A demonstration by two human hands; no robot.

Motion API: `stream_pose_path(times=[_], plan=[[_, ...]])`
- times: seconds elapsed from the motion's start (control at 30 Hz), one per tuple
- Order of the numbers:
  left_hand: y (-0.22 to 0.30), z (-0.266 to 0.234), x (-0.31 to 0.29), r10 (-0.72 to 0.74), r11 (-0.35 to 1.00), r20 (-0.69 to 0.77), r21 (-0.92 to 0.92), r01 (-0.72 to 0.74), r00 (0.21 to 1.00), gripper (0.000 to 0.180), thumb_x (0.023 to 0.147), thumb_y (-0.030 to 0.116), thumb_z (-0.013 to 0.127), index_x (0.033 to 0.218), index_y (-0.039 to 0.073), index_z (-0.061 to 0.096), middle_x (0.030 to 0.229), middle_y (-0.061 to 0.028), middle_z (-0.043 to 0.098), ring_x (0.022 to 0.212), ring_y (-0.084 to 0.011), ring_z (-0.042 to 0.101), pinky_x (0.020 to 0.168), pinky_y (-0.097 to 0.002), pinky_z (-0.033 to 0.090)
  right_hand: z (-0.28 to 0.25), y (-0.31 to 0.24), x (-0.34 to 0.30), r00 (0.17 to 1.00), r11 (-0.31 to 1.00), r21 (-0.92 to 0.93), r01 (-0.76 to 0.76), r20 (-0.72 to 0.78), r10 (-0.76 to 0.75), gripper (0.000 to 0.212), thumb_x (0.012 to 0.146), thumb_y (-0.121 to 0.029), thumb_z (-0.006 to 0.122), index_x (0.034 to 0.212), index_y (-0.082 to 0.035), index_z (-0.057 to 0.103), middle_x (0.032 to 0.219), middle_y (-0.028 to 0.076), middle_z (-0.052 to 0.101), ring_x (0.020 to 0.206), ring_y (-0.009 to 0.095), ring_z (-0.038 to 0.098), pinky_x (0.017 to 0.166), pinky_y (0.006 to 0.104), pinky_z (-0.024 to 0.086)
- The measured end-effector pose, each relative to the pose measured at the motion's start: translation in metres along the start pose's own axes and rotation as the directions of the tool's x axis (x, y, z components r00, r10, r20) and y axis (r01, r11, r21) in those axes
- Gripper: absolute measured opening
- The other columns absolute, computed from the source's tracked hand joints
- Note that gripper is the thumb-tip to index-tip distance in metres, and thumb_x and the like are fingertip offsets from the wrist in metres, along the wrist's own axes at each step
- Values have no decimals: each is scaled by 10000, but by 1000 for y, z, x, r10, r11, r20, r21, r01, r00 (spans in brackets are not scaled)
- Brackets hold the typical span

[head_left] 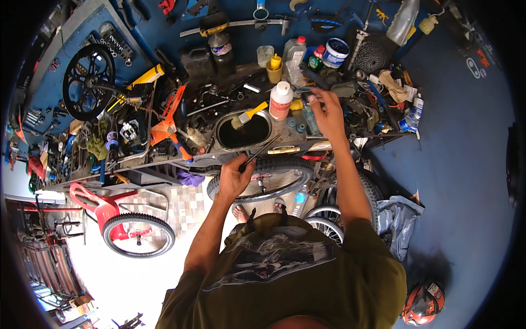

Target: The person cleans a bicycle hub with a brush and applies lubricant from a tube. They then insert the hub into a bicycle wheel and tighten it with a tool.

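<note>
My left hand [235, 176] is closed around the lower end of a thin dark rod [264, 149], which slants up toward the bench edge. Just below lies a bicycle wheel [300, 185] with a knobbly black tyre. My right hand [327, 114] reaches over the bench, thumb and fingers drawn together; whatever they pinch is too small to make out. Beside it are a teal packet [310, 120] and a white-capped bottle [281, 103] with a pinkish label. A yellow-handled brush [251, 114] rests across a dark oval basin [245, 136], left of the bottle.
An orange repair-stand-like tool [169, 129] stands left on the cluttered bench. Bottles and a white-and-blue tub [335, 53] line the back. A red bicycle frame [104, 205] with a wheel is on the floor at left. A grey plastic bag [399, 222] hangs right; a helmet [424, 304] lies lower right.
</note>
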State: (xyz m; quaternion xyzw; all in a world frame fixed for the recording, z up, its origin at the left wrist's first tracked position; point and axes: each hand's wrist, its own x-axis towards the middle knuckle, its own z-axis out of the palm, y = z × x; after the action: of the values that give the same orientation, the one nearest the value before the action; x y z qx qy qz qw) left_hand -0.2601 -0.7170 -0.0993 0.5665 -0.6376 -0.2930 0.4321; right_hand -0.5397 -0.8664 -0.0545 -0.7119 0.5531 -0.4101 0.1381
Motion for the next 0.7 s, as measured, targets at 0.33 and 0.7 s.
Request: stream_pose_path(times=[0.33, 0.7], plan=[[35, -20, 33, 80, 982, 415, 124, -143, 906, 205, 881, 103, 703, 1037, 21, 597, 882, -192, 671, 791, -331, 673, 714, -409, 516, 3, -92, -70, 675, 849, -126, 514, 670, -309, 215, 925, -267, 672, 1049, -96, 709, 894, 101, 668, 915, 308, 652, 736, 434, 506], [83, -66, 15, -27, 977, 283, -195, 85, 959, 462, 771, -48, 836, 1168, -14, 603, 1037, -67, 679, 912, -66, 610, 747, -215, 503, 36, -78, -115, 816, 752, 621, -223, 540, -204, 134, 968, -80, 648, 1080, -13, 681, 981, 72, 646, 911, 163, 610, 765, 311, 481]])
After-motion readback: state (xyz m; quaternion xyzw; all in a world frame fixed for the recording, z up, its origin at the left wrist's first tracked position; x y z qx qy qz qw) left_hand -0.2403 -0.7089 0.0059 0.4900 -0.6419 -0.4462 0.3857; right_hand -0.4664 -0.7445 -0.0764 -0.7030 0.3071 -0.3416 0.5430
